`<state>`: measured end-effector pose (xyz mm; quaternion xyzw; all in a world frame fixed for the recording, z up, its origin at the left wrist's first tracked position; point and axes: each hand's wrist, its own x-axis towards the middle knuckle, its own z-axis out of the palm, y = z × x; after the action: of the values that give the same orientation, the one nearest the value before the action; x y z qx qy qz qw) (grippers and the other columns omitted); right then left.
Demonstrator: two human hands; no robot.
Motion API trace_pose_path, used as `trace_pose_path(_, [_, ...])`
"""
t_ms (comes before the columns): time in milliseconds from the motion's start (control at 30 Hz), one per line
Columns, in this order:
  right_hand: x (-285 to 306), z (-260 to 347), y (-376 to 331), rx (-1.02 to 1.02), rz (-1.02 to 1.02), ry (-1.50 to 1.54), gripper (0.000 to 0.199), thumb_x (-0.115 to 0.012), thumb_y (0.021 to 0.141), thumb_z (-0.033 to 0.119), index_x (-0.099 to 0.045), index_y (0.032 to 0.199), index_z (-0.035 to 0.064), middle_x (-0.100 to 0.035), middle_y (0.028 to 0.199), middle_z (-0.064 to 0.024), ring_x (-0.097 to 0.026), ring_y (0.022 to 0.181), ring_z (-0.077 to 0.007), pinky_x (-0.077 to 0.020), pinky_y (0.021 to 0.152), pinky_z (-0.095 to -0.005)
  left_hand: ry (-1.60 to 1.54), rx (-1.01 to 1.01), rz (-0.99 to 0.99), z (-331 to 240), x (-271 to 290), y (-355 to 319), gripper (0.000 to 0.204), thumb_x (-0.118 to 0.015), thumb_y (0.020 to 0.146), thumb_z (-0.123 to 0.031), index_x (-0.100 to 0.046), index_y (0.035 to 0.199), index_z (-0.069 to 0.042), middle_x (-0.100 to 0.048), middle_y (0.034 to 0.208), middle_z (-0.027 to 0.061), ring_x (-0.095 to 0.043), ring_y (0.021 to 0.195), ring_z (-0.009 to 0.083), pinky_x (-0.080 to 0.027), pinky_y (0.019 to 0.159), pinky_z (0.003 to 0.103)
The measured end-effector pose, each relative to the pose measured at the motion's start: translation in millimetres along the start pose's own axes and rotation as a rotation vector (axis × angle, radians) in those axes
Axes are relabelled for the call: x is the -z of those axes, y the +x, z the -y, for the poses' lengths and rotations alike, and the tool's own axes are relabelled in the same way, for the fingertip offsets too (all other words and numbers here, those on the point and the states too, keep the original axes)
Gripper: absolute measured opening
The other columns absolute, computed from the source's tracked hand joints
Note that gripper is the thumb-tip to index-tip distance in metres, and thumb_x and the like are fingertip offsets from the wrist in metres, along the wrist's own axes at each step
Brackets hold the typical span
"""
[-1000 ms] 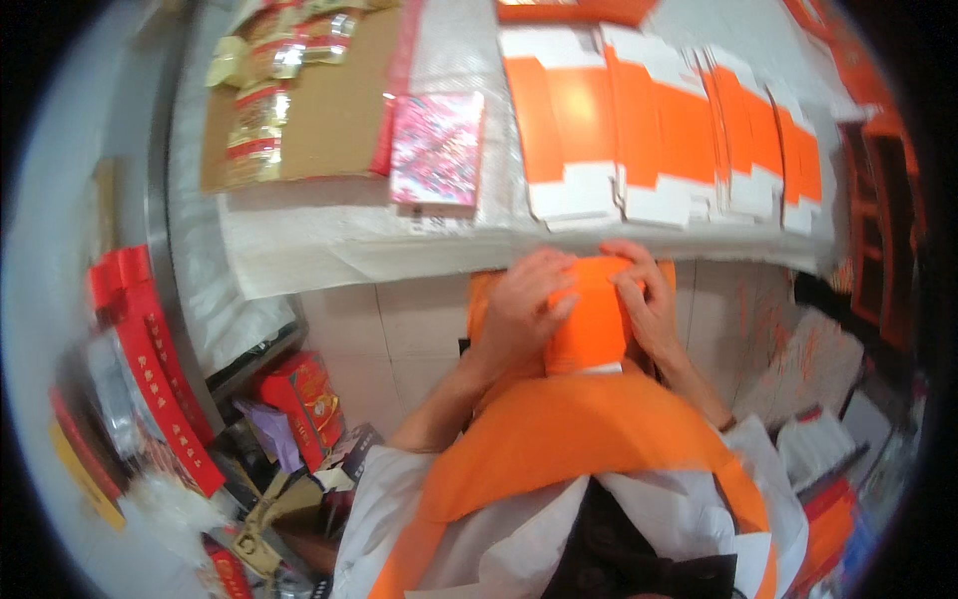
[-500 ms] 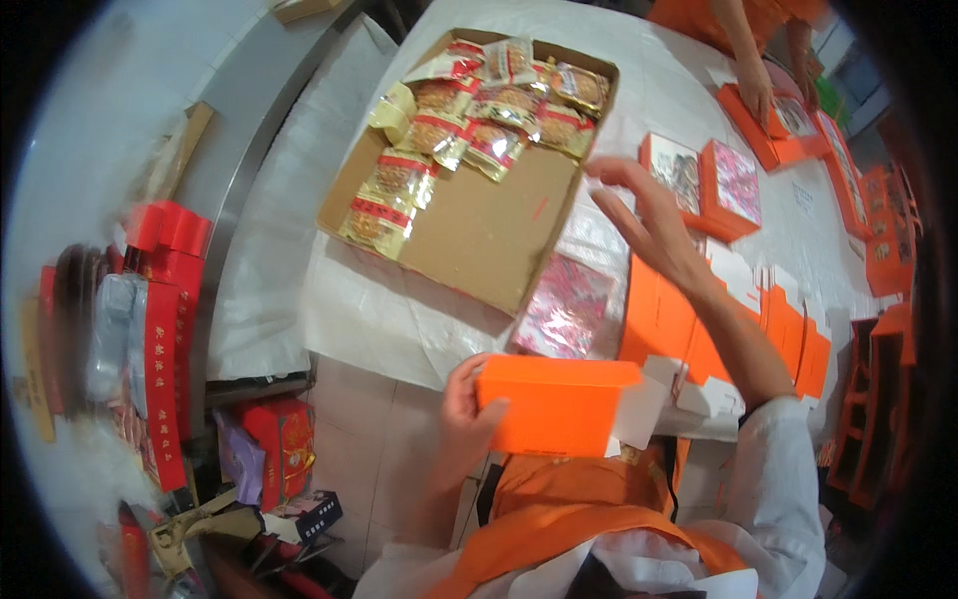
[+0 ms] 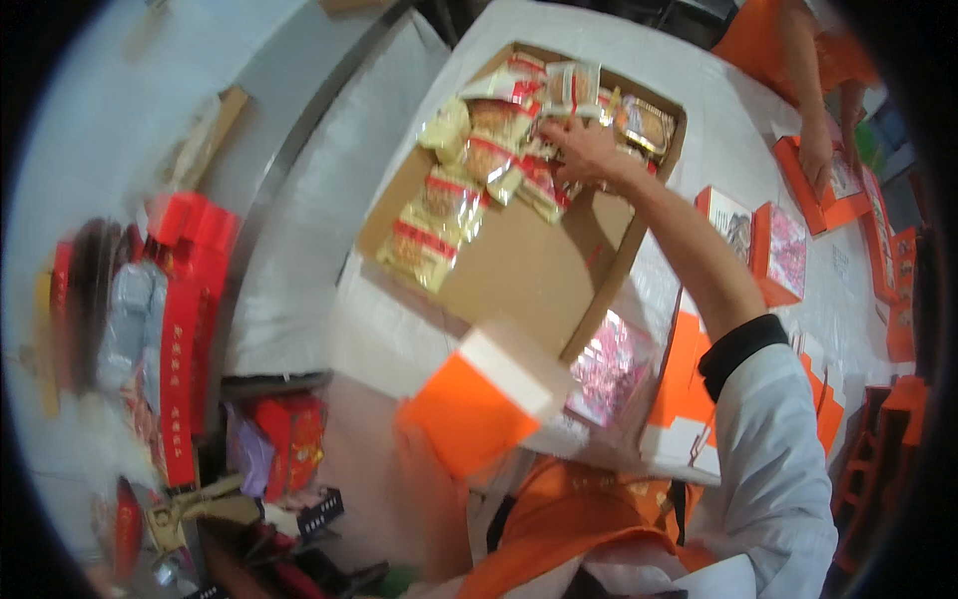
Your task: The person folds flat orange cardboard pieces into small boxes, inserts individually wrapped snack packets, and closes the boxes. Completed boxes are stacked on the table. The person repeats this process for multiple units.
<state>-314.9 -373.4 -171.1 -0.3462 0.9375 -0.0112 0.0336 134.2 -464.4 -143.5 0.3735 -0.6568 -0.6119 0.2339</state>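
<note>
My left hand [image 3: 424, 454], smeared by motion, holds an orange carton [image 3: 469, 414] whose white flap stands out at the upper right. My right hand [image 3: 591, 155] reaches into a shallow cardboard tray [image 3: 539, 285]. Its fingers are apart and come down on wrapped round cakes [image 3: 489, 160] in clear, red and gold packets. The packets under the palm are partly hidden, and no cake is lifted. A further wrapped cake [image 3: 419, 250] lies at the tray's near left corner.
A pink patterned box [image 3: 609, 369] lies beside the tray. Opened orange cartons [image 3: 684, 374] lie near my right sleeve. Two boxes, one pink-topped [image 3: 778, 255], stand farther right. Another person's hand [image 3: 816, 160] works at an orange box [image 3: 823, 205]. Red packaging [image 3: 190, 319] is stacked at left.
My right hand has moved from beyond the tray's right edge to the cakes inside it. My left hand has tilted the orange carton, and the view has shifted.
</note>
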Motion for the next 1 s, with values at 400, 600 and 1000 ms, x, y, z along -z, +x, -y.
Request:
trace_pose_path(400, [90.5,47.8,-259.9,-0.288,-0.445,1.793,0.025,-0.053,0.088,0.014,-0.056,0.110,0.0023,-0.061,0.087,-0.0009,-0.056,0.072,-0.0065,-0.0463,0.065,-0.0214,-0.267,-0.130,0.068,-7.8,-53.1,-19.0,0.049,-0.043,0.096,-0.028,-0.025,0.137,-0.005,-0.043,0.124,0.0103,-0.047,0.109,0.0182,-0.043,0.091,0.033])
trace_pose_path(600, [76.3,81.6,-326.8,-0.090,-0.826,1.524,0.039,-0.057,0.086,0.007,-0.048,0.125,0.0071,-0.056,0.105,-0.0001,-0.053,0.080,-0.0025,-0.0446,0.073,-0.0177,-0.563,-0.021,0.234,-6.0,-69.5,-64.2,0.048,-0.044,0.096,-0.019,-0.024,0.136,-0.002,-0.044,0.124,0.0108,-0.046,0.110,0.0163,-0.041,0.093,0.032])
trace_pose_path(1000, [41.3,64.5,-396.3,-0.232,-0.655,0.838,0.046,-0.059,0.086,0.013,-0.042,0.128,0.0040,-0.052,0.116,-0.0174,-0.051,0.105,-0.0260,-0.0413,0.088,-0.0347,-0.457,-0.038,0.295,-2.4,-80.9,-91.8,0.047,-0.044,0.096,-0.022,-0.027,0.135,-0.002,-0.045,0.120,0.0088,-0.049,0.107,0.0162,-0.045,0.089,0.031])
